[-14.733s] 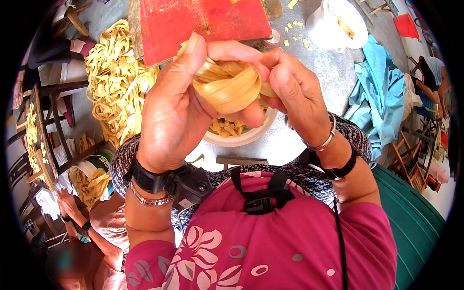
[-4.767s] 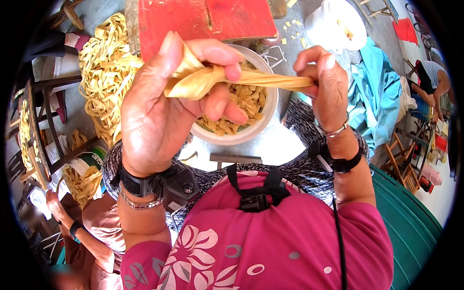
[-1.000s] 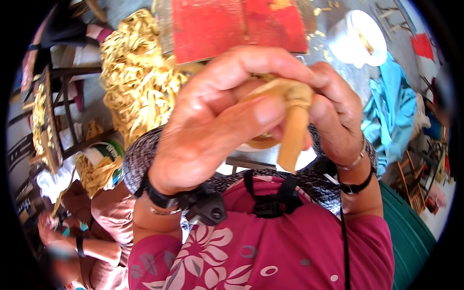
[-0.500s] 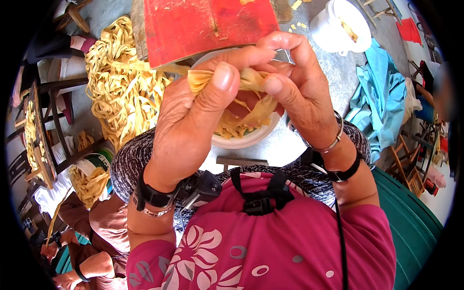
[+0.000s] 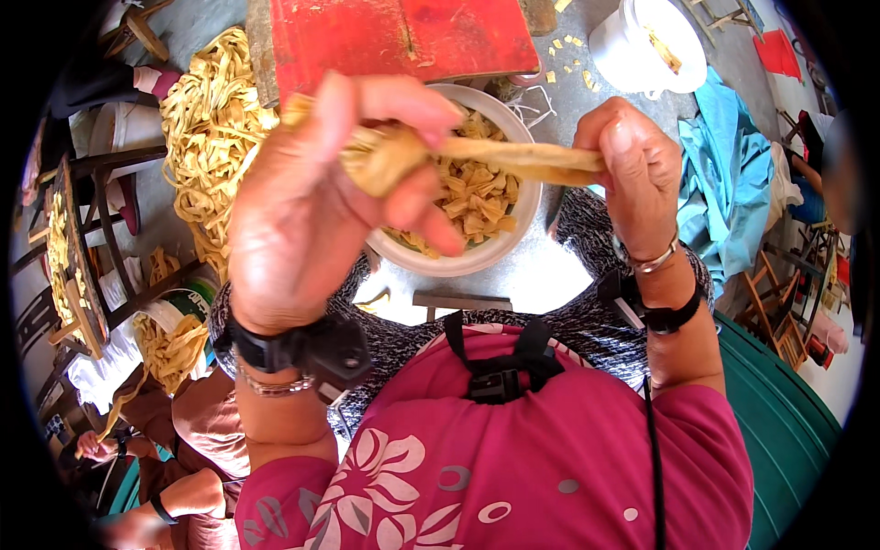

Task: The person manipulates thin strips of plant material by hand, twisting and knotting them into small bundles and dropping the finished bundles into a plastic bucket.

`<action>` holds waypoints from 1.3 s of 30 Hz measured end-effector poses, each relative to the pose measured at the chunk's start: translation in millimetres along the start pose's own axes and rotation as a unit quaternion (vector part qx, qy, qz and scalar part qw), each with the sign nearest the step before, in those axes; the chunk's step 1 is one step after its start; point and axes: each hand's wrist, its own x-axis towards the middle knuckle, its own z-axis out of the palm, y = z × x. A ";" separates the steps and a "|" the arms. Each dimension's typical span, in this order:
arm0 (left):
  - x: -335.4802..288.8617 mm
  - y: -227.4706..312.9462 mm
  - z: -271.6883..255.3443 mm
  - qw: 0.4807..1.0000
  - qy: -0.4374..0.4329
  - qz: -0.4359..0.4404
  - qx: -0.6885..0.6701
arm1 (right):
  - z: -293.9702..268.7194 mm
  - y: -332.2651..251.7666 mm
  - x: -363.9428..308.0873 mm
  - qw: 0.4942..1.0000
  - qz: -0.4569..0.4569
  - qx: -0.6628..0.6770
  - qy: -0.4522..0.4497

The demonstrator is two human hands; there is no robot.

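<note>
A soft yellow strip (image 5: 522, 158), which looks like tofu skin, stretches between my two hands. My left hand (image 5: 284, 211), partly smeared by motion, is curled round its bunched, knot-like end (image 5: 385, 160). My right hand (image 5: 632, 174) pinches the other end between thumb and fingers, off to the right. Below the strip stands a round white tub (image 5: 530, 211) holding many short yellow pieces (image 5: 477, 197). Part of the tub is hidden behind my left hand.
A red board (image 5: 394, 37) lies beyond the tub. Long yellow strips (image 5: 215, 137) are heaped at left. A white bucket (image 5: 610, 50) and crumpled blue cloth (image 5: 724, 174) are at right. At lower left, another person's hand (image 5: 96, 446) holds a strip near a filled bucket (image 5: 174, 353).
My hands, close together before, have drawn apart. The right one moved right, pulling the strip out straight; the loop between them has closed into a bunch at my left hand.
</note>
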 end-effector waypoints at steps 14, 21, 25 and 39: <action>6.8 -16.3 9.3 0.999 0.044 0.014 -0.029 | 27.1 -11.7 5.8 0.992 -0.013 -0.007 -0.127; 12.4 -12.9 26.4 0.986 0.162 0.003 0.027 | 24.8 -11.5 6.5 0.991 -0.048 -0.062 -0.108; 6.4 -16.7 22.7 0.977 0.151 -0.074 0.131 | 30.3 -8.8 6.6 0.993 -0.055 -0.059 -0.086; 2.1 5.1 3.3 0.983 0.175 0.042 0.041 | 13.7 -22.0 15.6 0.985 -0.071 -0.111 -0.114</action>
